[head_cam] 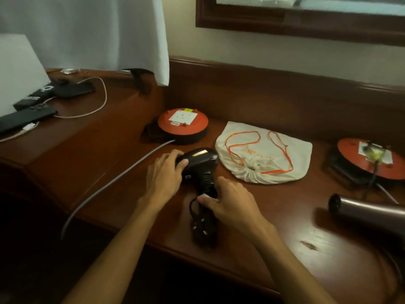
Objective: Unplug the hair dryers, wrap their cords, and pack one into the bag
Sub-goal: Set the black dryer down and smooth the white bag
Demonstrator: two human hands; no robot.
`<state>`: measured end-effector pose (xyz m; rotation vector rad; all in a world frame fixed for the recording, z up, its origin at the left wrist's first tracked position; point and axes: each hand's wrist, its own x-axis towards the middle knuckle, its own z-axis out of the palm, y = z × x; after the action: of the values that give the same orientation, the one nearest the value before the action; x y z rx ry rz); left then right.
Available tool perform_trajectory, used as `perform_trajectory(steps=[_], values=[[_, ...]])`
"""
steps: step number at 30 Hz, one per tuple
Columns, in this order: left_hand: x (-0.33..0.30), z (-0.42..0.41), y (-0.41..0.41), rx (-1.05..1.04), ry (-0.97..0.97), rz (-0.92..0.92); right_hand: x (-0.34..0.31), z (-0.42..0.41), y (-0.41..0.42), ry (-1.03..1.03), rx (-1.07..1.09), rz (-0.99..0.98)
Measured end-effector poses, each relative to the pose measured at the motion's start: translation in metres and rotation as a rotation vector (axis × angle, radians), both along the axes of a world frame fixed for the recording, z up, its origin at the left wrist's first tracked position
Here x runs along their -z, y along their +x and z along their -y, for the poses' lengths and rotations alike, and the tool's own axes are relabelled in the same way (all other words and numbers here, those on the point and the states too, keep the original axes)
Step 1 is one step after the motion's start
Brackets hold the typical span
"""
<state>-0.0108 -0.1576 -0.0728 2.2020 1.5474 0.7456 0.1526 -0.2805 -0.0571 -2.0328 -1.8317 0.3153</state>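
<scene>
A black hair dryer [200,164] lies on the wooden desk [109,172], its cord coiled around the handle. My left hand [165,174] grips its barrel at the rear. My right hand [230,200] holds the handle's lower end over the wrapped cord. The black plug [202,229] lies loose on the desk below the handle. A cream drawstring bag [265,154] with orange cord lies flat just right of the dryer. A second, brownish hair dryer [368,213] lies at the right edge. Its plug [373,152] sits in the right orange extension reel [370,160].
Behind the black dryer stands another orange extension reel [183,123], its socket empty, with a grey cable [114,183] running off the desk's front edge. Remotes and a phone [28,116] with a white cable lie on the raised left section. A white curtain [87,29] hangs behind.
</scene>
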Motion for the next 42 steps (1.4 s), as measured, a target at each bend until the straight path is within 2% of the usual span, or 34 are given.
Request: perform_trajectory(steps=[6, 10, 13, 16, 22, 25, 27, 29, 31, 32, 34, 36, 42], values=[[0.02, -0.015, 0.0, 0.064, 0.041, -0.087, 0.014, -0.038, 0.014, -0.053, -0.182, -0.327], [0.023, -0.043, -0.006, 0.097, 0.069, -0.113, 0.037, -0.048, -0.012, -0.02, -0.082, -0.595], [0.023, -0.062, -0.003, 0.117, 0.037, -0.145, 0.041, -0.059, -0.041, 0.055, 0.035, -0.518], [0.023, -0.075, 0.001, 0.124, -0.019, -0.157, 0.037, -0.069, -0.062, 0.037, 0.116, -0.498], [0.004, -0.084, 0.003, 0.165, -0.109, -0.239, 0.038, -0.066, -0.068, 0.11, 0.107, -0.528], [-0.013, -0.066, 0.016, 0.102, -0.02, -0.28, 0.04, -0.053, -0.041, 0.196, 0.116, -0.553], [-0.025, -0.043, 0.033, 0.106, 0.108, -0.21, 0.039, -0.04, -0.008, 0.336, 0.269, -0.494], [-0.032, -0.016, 0.06, 0.244, 0.17, -0.14, 0.034, -0.028, 0.033, 0.419, 0.482, -0.367], [-0.03, 0.004, 0.095, 0.423, 0.167, -0.144, 0.027, -0.021, 0.079, 0.362, 0.64, -0.176], [-0.026, 0.01, 0.113, 0.482, 0.147, -0.162, 0.026, -0.018, 0.099, 0.267, 0.671, -0.101], [-0.01, 0.014, 0.143, 0.519, 0.109, -0.206, 0.029, -0.011, 0.133, 0.078, 0.639, -0.026], [0.016, 0.017, 0.16, 0.488, 0.055, -0.225, 0.039, -0.003, 0.152, -0.015, 0.555, -0.018], [0.054, 0.02, 0.168, 0.394, 0.043, -0.161, 0.053, -0.003, 0.163, 0.038, 0.514, -0.02]])
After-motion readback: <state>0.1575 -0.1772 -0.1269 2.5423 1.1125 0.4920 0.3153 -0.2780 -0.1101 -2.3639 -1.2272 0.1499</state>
